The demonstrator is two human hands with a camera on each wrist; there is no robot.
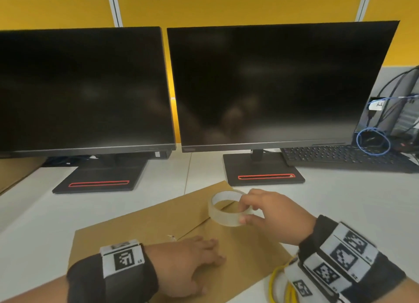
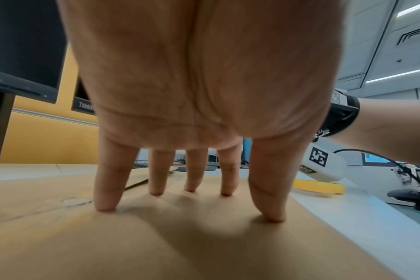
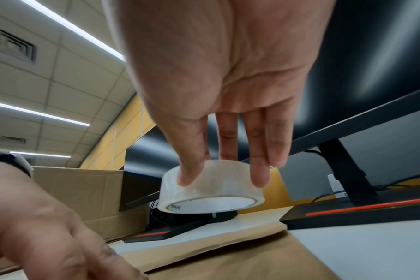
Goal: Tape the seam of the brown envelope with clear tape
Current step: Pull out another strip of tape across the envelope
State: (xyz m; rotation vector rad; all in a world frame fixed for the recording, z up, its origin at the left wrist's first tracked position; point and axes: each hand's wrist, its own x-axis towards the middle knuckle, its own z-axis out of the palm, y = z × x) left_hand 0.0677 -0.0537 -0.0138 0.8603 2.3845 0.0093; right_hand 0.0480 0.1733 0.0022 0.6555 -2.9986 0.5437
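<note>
1. The left hand [image 1: 190,264] is pressing flat, fingers straight, on the brown envelope [image 1: 145,225] lying on the desk [image 1: 34,212].
2. The right hand [image 1: 272,214] is pinching the clear tape roll [image 1: 226,208] just above the flap seam [image 1: 199,225].
3. No tape appears laid along the seam yet; pulling, sticking and cutting seem left.

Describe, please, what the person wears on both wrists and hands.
The left hand and right hand are bare. Each wrist has a black band carrying white blocks printed with black square markers: one on the left, several on the right, where yellow cable loops out.
</note>
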